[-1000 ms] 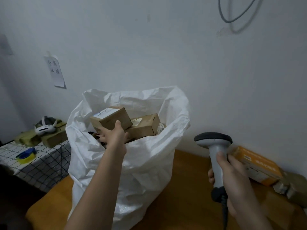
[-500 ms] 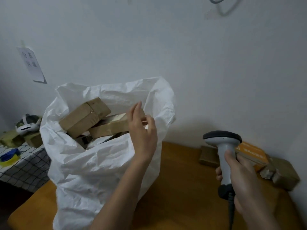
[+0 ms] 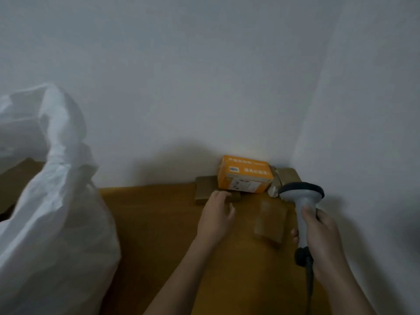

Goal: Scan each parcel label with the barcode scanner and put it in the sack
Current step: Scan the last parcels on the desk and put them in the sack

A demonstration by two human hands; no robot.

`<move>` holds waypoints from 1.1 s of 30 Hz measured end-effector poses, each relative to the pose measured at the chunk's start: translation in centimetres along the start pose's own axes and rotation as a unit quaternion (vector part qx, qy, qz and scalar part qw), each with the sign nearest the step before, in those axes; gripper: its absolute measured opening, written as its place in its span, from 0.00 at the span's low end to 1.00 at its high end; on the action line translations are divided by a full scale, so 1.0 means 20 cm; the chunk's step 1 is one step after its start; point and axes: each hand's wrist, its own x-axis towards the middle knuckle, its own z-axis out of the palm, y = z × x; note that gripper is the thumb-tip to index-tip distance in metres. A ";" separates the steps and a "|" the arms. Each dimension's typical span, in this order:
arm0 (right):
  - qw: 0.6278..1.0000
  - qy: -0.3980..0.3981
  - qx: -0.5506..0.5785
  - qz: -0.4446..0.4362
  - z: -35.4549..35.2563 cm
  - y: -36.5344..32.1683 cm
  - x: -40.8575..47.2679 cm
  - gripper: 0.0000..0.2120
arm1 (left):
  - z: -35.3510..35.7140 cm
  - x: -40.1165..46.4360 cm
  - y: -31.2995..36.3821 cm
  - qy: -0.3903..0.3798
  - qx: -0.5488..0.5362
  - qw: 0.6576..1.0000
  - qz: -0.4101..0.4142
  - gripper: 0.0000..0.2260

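View has swung right since half a second ago; left hand (image 3: 216, 218) has left the sack mouth and now reaches over the wooden table (image 3: 159, 223), fingers loose, holding nothing, tips at a flat brown parcel (image 3: 204, 189). White sack (image 3: 52, 212) sits at left; its contents can't be made out here. Orange box (image 3: 245, 176) against the wall, small brown parcel (image 3: 270, 226) nearer. Right hand (image 3: 322, 237) grips the barcode scanner (image 3: 302, 196). Step: fetching the next parcel; next likely needs its label turned to the scanner.

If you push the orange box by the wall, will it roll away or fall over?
Probably neither. The orange box has flat sides, so it should slide rather than roll. It sits low and wide against the wall, atop a flat brown parcel, so tipping seems unlikely. It looks like stiff cardboard.
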 end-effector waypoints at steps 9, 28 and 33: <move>0.996 0.040 -0.019 0.083 -0.15 0.24 0.51 0.13 | 0.89 0.17 -0.04 -0.253 0.104 0.959 -0.074 0.25; 0.992 0.037 -0.023 0.118 -0.16 0.34 0.61 0.09 | 0.94 0.17 -0.23 -0.253 -0.308 0.841 -0.365 0.22; 0.995 0.023 -0.013 0.093 -0.11 0.31 0.45 0.14 | 0.65 0.08 -0.11 -0.175 -0.626 0.628 -0.428 0.21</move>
